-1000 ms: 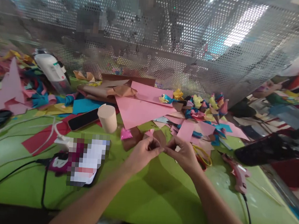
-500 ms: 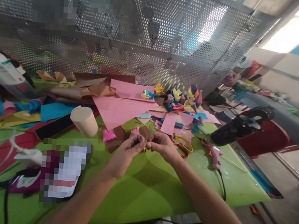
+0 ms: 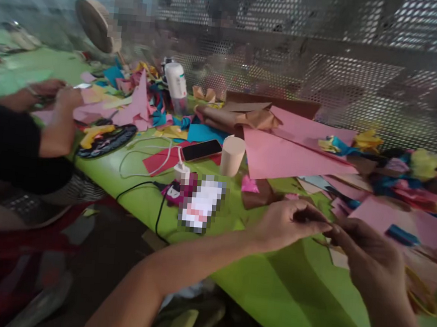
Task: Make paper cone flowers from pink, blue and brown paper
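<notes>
My left hand [image 3: 284,223] and my right hand [image 3: 375,259] meet above the green table [image 3: 269,293], fingertips pinched together. Whatever small thing lies between them is mostly hidden; a thin brownish edge shows, too small to name. Just beyond my left hand lie a brown piece of paper [image 3: 259,194] and a small bright pink piece [image 3: 250,184]. Sheets of pink paper [image 3: 294,157] spread behind the hands. To the right of my right wrist is a yellow ring-shaped thing [image 3: 422,295], partly covered.
A beige cylinder [image 3: 231,157], a dark phone [image 3: 202,150] and a lit phone [image 3: 202,205] with a charger [image 3: 182,172] stand or lie left of my hands. A white bottle [image 3: 175,82] is farther back. At far left a co-worker's hands [image 3: 67,96] work over paper. A metal mesh [image 3: 345,88] rises behind.
The view has swung left, bringing the co-worker and the round fan-like object into sight. My hands now appear farther right and closer, still pinched together. The glue gun and black bottle have left view.
</notes>
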The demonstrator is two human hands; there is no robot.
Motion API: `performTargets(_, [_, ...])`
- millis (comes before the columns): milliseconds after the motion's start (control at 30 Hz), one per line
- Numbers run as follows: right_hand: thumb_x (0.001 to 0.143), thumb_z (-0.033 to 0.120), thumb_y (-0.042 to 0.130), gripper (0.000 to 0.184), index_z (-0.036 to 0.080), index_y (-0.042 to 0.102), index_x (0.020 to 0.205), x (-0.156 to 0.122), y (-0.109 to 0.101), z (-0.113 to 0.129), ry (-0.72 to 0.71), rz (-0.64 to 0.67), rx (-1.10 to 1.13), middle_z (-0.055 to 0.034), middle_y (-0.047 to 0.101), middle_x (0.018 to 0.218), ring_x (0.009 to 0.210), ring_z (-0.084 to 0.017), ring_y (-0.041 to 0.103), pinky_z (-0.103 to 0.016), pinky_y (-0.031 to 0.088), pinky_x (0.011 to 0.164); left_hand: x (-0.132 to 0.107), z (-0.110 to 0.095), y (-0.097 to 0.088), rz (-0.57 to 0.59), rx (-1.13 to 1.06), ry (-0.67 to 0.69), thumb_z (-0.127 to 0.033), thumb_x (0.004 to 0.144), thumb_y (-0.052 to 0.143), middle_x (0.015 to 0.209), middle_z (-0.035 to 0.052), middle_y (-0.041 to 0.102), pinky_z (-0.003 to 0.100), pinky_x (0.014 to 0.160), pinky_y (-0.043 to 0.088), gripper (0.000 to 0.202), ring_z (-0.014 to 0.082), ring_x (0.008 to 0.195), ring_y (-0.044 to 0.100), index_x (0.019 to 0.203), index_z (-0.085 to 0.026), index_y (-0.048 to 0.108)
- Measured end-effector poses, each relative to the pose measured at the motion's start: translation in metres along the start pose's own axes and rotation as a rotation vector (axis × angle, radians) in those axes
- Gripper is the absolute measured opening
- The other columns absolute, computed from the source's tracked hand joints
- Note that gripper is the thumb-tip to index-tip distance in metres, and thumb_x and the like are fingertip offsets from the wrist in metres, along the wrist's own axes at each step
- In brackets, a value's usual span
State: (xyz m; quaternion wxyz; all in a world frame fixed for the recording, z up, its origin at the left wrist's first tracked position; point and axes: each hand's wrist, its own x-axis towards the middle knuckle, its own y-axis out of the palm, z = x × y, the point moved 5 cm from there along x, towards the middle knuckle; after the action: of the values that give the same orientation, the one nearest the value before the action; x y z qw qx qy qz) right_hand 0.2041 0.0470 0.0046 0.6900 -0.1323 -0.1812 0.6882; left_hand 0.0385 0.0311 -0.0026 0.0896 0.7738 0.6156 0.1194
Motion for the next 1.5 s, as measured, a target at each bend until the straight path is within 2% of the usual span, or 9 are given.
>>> performTargets(167, [0.055, 0.072, 0.078, 0.049, 0.025, 0.068, 0.057, -0.006, -0.007, 0.018, -0.078, -0.068, -0.197, -0.0034, 0.06, 0.055, 0.053, -0.02, 0.055, -0.032, 0.041, 0.05, -0.001, -0.002, 0.0, -0.003, 0.076, -0.033, -0.043, 0.077, 0.08, 0.08, 0.0024, 0.064, 0.027, 0.073, 0.048, 0.031, 0.0137, 0.076, 0.057, 0.08, -0.016, 0.065])
performTargets(533, [0.052, 0.065, 0.089, 0.042, 0.027, 0.072, 0.061, -0.01, -0.008, 0.007, 0.11, -0.025, 0.065, -0.0081, 0.065, 0.06, 0.055, -0.023, 0.057, -0.035, 0.041, 0.048, -0.003, -0.005, 0.013, 0.292, -0.07, -0.056, -0.045, 0.078, 0.079, 0.072, -0.0029, 0.053, 0.026, 0.062, 0.042, 0.034, 0.0105, 0.067, 0.049, 0.08, -0.018, 0.059])
performTargets(667, [0.049, 0.07, 0.087, 0.049, 0.025, 0.071, 0.058, -0.008, -0.006, 0.007, 0.089, -0.039, 0.128, -0.0085, 0.065, 0.059, 0.057, -0.022, 0.059, -0.034, 0.047, 0.051, -0.001, -0.003, 0.009, 0.192, -0.175, -0.037, -0.036, 0.085, 0.072, 0.087, 0.0029, 0.062, 0.029, 0.08, 0.049, 0.023, 0.0143, 0.083, 0.059, 0.088, -0.015, 0.063])
performTargets(800, [0.054, 0.073, 0.083, 0.053, 0.022, 0.07, 0.06, -0.005, -0.004, 0.009, 0.0, -0.023, 0.112, -0.0041, 0.064, 0.057, 0.055, -0.018, 0.056, -0.028, 0.048, 0.051, 0.0, -0.001, 0.003, 0.083, -0.039, -0.044, -0.029, 0.091, 0.065, 0.092, 0.0055, 0.065, 0.029, 0.081, 0.051, 0.017, 0.0162, 0.087, 0.061, 0.096, -0.014, 0.067])
performTargets(933, [0.067, 0.071, 0.077, 0.052, 0.02, 0.072, 0.066, -0.005, -0.001, 0.006, -0.04, 0.032, 0.103, -0.0026, 0.063, 0.057, 0.055, -0.017, 0.057, -0.027, 0.048, 0.052, -0.001, -0.011, 0.003, 0.081, 0.14, 0.082, -0.025, 0.089, 0.069, 0.098, 0.0072, 0.07, 0.029, 0.08, 0.054, 0.024, 0.0179, 0.089, 0.065, 0.111, -0.015, 0.069])
performTargets(1033, [0.077, 0.065, 0.073, 0.046, 0.019, 0.076, 0.075, -0.005, 0.003, 0.002, -0.071, 0.067, 0.151, -0.0026, 0.063, 0.059, 0.057, -0.017, 0.057, -0.028, 0.047, 0.054, -0.002, -0.018, 0.002, 0.034, 0.316, 0.196, -0.02, 0.086, 0.072, 0.094, 0.008, 0.074, 0.028, 0.078, 0.056, 0.02, 0.0182, 0.085, 0.068, 0.106, -0.015, 0.073])
performTargets(1200, [0.083, 0.052, 0.073, 0.036, 0.019, 0.079, 0.098, -0.008, 0.019, 0.003, -0.105, 0.202, 0.396, -0.0056, 0.072, 0.07, 0.057, -0.017, 0.058, -0.03, 0.048, 0.055, -0.007, -0.032, -0.012, -0.229, 0.583, 0.378, -0.022, 0.087, 0.074, 0.092, 0.007, 0.077, 0.032, 0.082, 0.056, 0.006, 0.021, 0.089, 0.07, 0.091, -0.02, 0.077])
performTargets(1300, [0.082, 0.048, 0.076, 0.038, 0.02, 0.079, 0.108, -0.011, 0.028, 0.01, -0.061, 0.33, 0.612, -0.0095, 0.075, 0.079, 0.066, -0.02, 0.063, -0.029, 0.047, 0.053, -0.01, -0.04, -0.016, -0.237, 0.627, 0.475, -0.026, 0.089, 0.071, 0.092, 0.0085, 0.078, 0.036, 0.084, 0.056, 0.009, 0.0233, 0.091, 0.07, 0.092, -0.021, 0.078])
performTargets(1500, [0.083, 0.046, 0.075, 0.047, 0.022, 0.074, 0.124, -0.018, 0.037, 0.026, -0.023, 0.549, 0.818, -0.0104, 0.074, 0.088, 0.074, -0.018, 0.062, -0.027, 0.046, 0.059, -0.004, -0.031, -0.026, -0.242, 0.255, 0.238, -0.036, 0.089, 0.068, 0.095, 0.0088, 0.077, 0.034, 0.086, 0.056, 0.019, 0.023, 0.095, 0.071, 0.09, -0.019, 0.076])
